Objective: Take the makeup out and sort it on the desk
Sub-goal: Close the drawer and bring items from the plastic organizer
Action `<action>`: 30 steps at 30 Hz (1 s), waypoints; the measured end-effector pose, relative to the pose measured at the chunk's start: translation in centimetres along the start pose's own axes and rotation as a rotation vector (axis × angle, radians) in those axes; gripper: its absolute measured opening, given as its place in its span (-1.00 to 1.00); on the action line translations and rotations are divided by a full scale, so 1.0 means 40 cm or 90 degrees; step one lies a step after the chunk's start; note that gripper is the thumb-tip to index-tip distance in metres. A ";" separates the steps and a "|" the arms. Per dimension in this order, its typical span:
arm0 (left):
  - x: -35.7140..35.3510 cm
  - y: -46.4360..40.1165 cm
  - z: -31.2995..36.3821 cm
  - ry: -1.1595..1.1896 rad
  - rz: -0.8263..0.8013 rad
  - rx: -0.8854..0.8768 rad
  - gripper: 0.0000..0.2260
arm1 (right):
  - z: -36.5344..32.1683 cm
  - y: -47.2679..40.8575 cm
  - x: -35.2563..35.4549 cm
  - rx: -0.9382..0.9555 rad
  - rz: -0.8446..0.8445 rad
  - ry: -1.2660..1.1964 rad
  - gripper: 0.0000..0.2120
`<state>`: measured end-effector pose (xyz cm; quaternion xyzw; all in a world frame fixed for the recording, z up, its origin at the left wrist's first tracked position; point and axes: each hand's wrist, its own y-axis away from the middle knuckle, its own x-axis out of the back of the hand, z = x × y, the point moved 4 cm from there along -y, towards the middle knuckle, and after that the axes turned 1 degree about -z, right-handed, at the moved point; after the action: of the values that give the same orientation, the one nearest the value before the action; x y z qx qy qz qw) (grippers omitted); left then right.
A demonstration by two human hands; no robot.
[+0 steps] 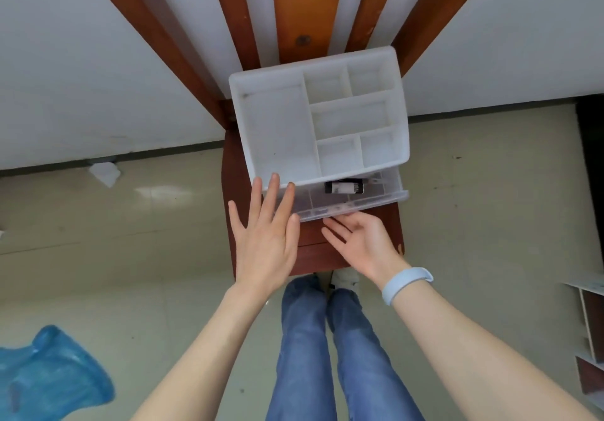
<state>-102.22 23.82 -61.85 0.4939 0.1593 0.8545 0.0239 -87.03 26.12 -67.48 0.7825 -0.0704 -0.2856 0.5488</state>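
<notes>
Drawer is standing part open, right hand cupping under its front empty, left hand lying flat, steadying organizer, exposing tube.

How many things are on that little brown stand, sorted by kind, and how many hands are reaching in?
White organizer box: 1
Clear drawer, pulled partly open: 1
Black tube with a white label, in the drawer: 1
Hands, left hand and right hand: 2
Total: 5
</notes>
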 end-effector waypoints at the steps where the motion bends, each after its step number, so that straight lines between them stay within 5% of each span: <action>1: 0.002 0.002 -0.001 0.008 0.004 -0.002 -0.55 | 0.013 0.011 0.018 -0.004 -0.010 0.001 -0.79; 5: 0.004 0.016 -0.005 0.047 0.042 -0.016 -0.57 | 0.039 0.037 0.063 -0.019 -0.047 0.020 -0.94; 21: -0.031 0.069 0.030 -0.004 0.117 -0.012 -0.58 | 0.051 0.032 0.119 -0.051 0.076 0.110 -0.93; 26: -0.050 0.081 0.017 0.018 0.094 0.052 -0.56 | 0.027 0.058 0.117 -0.103 0.061 0.312 -0.72; 28: -0.057 0.080 0.000 0.071 0.090 0.107 -0.52 | 0.007 0.091 0.117 -0.103 0.067 0.548 -0.70; 30: -0.068 0.078 -0.023 0.149 0.062 0.191 -0.47 | -0.026 0.111 0.116 0.019 0.085 0.794 -0.70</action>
<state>-101.23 20.09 -63.62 0.3962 0.2623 0.8730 -0.1101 -81.75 23.28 -64.94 0.8033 0.2105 0.2603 0.4925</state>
